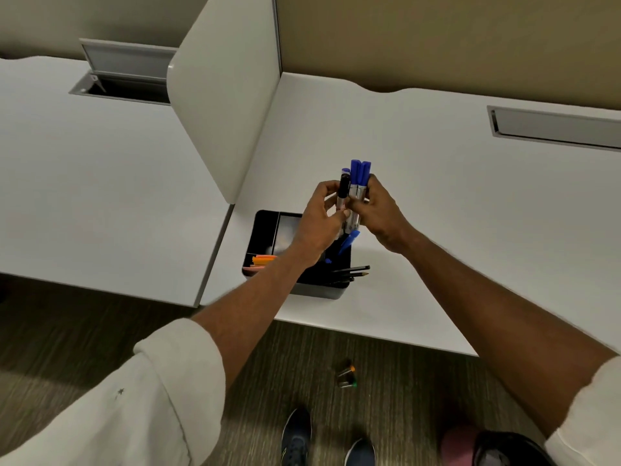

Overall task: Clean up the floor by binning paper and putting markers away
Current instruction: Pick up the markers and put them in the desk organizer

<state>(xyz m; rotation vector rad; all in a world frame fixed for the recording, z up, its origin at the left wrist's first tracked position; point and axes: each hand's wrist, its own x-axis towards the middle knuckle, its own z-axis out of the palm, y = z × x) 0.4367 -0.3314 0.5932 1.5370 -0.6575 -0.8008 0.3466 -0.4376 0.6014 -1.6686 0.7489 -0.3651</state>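
Both hands meet above a black desk organizer (pixel 265 227) on the white desk. My right hand (pixel 379 210) grips a bunch of blue-capped markers (pixel 360 173), caps up. My left hand (pixel 319 220) pinches a black-capped marker (pixel 343 190) beside that bunch. A blue pen (pixel 347 242) leans in the organizer under my hands, and pencils (pixel 353 271) stick out of its right side. Orange sticky tabs (pixel 263 260) lie in its left compartment. On the carpet below the desk edge lie two small marker-like pieces with orange and green ends (pixel 346 377).
A white divider panel (pixel 221 95) stands between two desk surfaces. Cable trays (pixel 124 79) (pixel 554 126) are set into the desks at the back. My shoes (pixel 295 435) stand on striped carpet. A pink and black object (pixel 484 445) sits at the bottom right.
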